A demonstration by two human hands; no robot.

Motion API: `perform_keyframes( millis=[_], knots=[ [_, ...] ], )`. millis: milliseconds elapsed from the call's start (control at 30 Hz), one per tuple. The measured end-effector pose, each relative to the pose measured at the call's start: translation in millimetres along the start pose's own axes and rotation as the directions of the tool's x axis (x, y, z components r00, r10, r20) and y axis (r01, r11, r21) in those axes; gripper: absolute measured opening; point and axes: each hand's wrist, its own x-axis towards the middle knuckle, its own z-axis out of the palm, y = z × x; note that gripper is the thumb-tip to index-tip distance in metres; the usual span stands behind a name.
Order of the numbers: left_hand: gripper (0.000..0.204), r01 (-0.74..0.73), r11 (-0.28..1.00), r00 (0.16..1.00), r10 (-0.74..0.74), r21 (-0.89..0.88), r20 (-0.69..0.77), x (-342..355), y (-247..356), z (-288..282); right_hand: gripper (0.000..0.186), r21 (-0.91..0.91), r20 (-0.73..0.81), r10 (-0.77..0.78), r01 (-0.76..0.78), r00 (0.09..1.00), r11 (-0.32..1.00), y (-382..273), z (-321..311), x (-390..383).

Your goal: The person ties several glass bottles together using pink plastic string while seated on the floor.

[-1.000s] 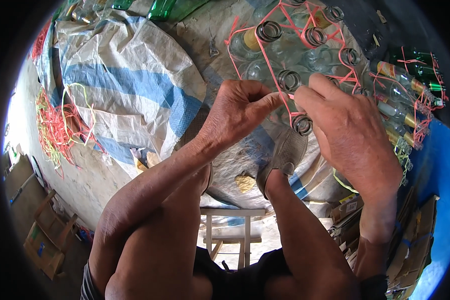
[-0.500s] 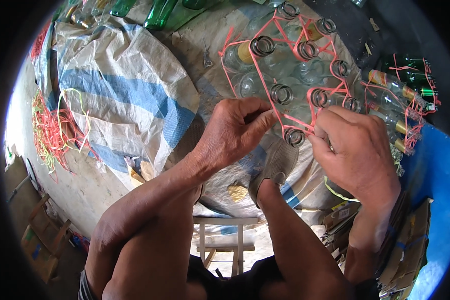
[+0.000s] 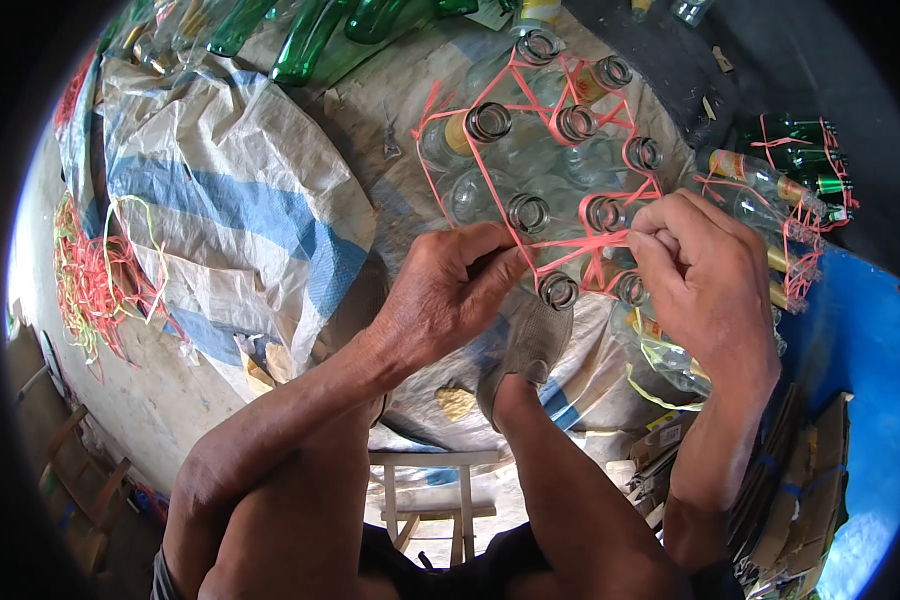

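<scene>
A bundle of clear glass bottles (image 3: 490, 195), necks upward, is laced with pink plastic string (image 3: 580, 243) and stands in front of me. My left hand (image 3: 440, 290) pinches the string at the bundle's near left, beside the lowest bottle neck. My right hand (image 3: 700, 275) holds the string with curled fingers at the near right, partly covering the bottles there. Between my hands the string stretches across the bottle necks in crossed strands.
Green bottles (image 3: 300, 45) lie at the top. Other tied bottle bundles (image 3: 795, 145) sit at the right. A white-and-blue woven sack (image 3: 220, 170) and tangled pink string (image 3: 90, 280) are at left. My feet (image 3: 525, 350), a wooden stool (image 3: 430, 458) and flattened cardboard (image 3: 800, 490) are below.
Both hands and the bundle have moved down and left in the view. The string between my hands now crosses in several strands near the right bottle necks, with more of those necks showing.
</scene>
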Motion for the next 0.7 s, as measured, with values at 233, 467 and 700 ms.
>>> perform_keyframes(
  millis=[233, 467, 700],
  knots=[
    [0.022, -0.031, 0.999, 0.999, 0.031, -0.013, -0.013, -0.7, -3.2, 3.3, 0.010, -0.106, 0.019, -0.071, 0.073, 0.997, 0.992, 2.1, 1.5, 3.1],
    [0.020, -0.031, 1.000, 0.999, 0.031, 0.000, -0.008, -1.5, 0.4, 2.0, 0.007, -0.164, 0.033, -0.077, 0.082, 0.996, 0.983, 1.5, 2.5, 9.4],
    [0.019, -0.037, 0.999, 0.999, 0.037, -0.011, -0.006, -0.8, -3.1, 4.2, 0.007, -0.078, 0.047, -0.076, 0.079, 0.996, 0.994, 11.0, 3.3, 21.1]
  ],
)
